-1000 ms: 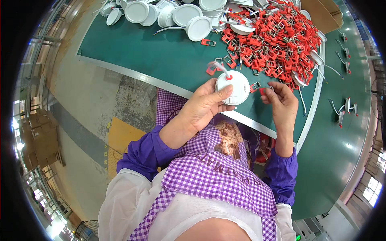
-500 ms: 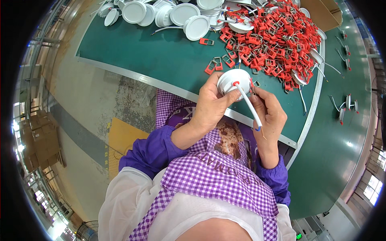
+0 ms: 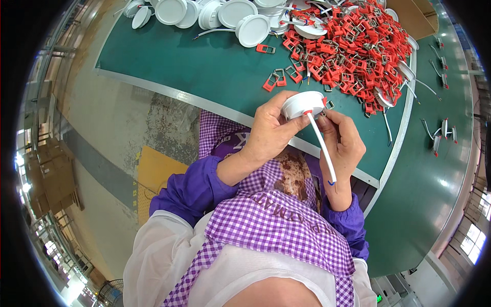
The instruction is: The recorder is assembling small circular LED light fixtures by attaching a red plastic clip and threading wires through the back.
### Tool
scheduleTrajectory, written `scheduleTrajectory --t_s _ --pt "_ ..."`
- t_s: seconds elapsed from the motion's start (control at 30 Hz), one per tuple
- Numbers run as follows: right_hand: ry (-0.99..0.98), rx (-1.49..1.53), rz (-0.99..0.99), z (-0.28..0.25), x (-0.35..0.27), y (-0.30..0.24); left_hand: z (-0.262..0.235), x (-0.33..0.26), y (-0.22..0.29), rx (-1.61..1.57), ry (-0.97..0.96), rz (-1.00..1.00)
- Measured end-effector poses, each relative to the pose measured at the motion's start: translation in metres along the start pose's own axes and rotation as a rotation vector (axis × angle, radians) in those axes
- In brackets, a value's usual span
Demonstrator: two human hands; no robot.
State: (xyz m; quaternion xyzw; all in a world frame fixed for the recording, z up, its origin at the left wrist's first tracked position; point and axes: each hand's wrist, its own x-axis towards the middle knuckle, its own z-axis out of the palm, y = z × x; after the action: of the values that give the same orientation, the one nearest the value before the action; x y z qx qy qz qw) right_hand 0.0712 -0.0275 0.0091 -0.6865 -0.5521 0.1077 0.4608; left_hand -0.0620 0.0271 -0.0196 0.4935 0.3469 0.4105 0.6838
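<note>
My left hand [image 3: 268, 130] grips a round white downlight [image 3: 297, 104] by its left side, thumb in front and fingers behind. From a red grommet on the lamp's back, a white cord [image 3: 321, 148] hangs toward me, its bare wire ends beside my right wrist. At the lamp's right edge, the thumb and fingertips of my right hand [image 3: 343, 140] pinch a red spring clip [image 3: 324, 101] with a metal spring. The fingers partly hide it, so how far it is seated cannot be told. Both hands are just above the table's near edge.
A large heap of red spring clips [image 3: 353, 51] covers the table's far right, with a few loose clips [image 3: 271, 82] nearer. White downlights [image 3: 253, 30] crowd the far left. A cardboard box [image 3: 417, 18] stands behind. Finished-looking lamps [image 3: 436, 137] lie on the green surface at right.
The downlight has tilted, showing more of its side and less of its back, and has shifted slightly right. The cord swung with it. Both hands keep their hold.
</note>
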Motion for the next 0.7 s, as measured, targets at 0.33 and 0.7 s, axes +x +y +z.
scheduleTrajectory --t_s 0.33,0.7 --pt "-0.043 0.506 0.428 -0.005 -0.015 -0.002 -0.005 -0.020 0.001 -0.153 -0.018 -0.121" --pt "-0.353 0.721 0.618 -0.026 -0.013 0.007 -0.013 -0.028 0.014 -0.117 -0.159 -0.286"
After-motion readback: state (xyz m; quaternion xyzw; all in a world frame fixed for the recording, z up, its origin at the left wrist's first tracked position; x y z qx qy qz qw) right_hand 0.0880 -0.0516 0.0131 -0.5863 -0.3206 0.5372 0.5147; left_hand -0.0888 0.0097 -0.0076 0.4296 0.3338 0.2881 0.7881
